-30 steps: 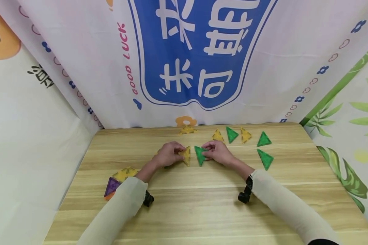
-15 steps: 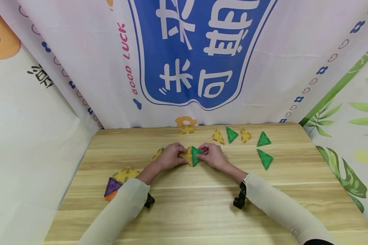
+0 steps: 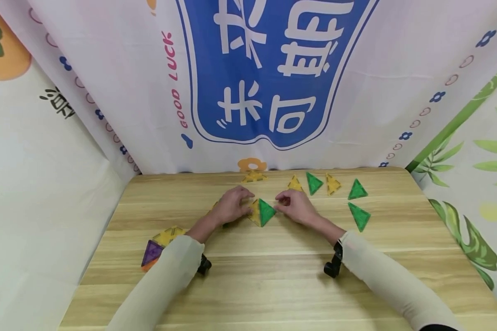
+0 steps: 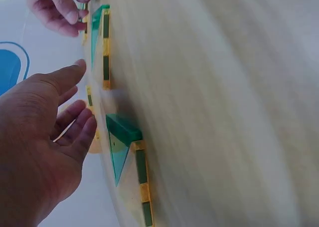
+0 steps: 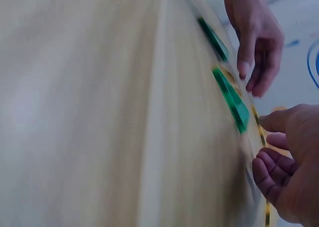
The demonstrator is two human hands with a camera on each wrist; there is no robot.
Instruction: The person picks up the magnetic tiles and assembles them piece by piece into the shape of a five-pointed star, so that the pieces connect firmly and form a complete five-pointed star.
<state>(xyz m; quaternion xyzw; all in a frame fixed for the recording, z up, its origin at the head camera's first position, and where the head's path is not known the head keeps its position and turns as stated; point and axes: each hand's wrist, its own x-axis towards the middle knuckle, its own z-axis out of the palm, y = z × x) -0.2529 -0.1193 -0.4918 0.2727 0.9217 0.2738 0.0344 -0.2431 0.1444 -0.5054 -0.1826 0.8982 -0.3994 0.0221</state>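
In the head view a green triangular magnetic tile [image 3: 267, 213] lies edge to edge with a yellow triangular magnetic tile [image 3: 254, 216], forming a diamond on the table. My left hand [image 3: 231, 207] hovers at the yellow tile's left side, thumb and fingers apart and holding nothing, as the left wrist view shows. On the diamond's other side is my right hand [image 3: 296, 207], its fingers loosely bent around bare air near the green tile's tip. A second green tile [image 4: 122, 129] joined to a yellow one [image 4: 142, 172] shows below my left hand in the left wrist view; from the head that hand mostly covers them.
Along the back lie a yellow tile [image 3: 254, 176], another yellow tile [image 3: 332, 184] and a green tile [image 3: 314, 183], among others. Two green tiles, one of them larger [image 3: 359, 216], sit at the right. A purple tile [image 3: 152, 253] joins yellow and orange ones at the left, partly behind my sleeve.
My right hand brought the green tile left against the yellow one, then let go and drew back to the right. My left hand has released the yellow tile.
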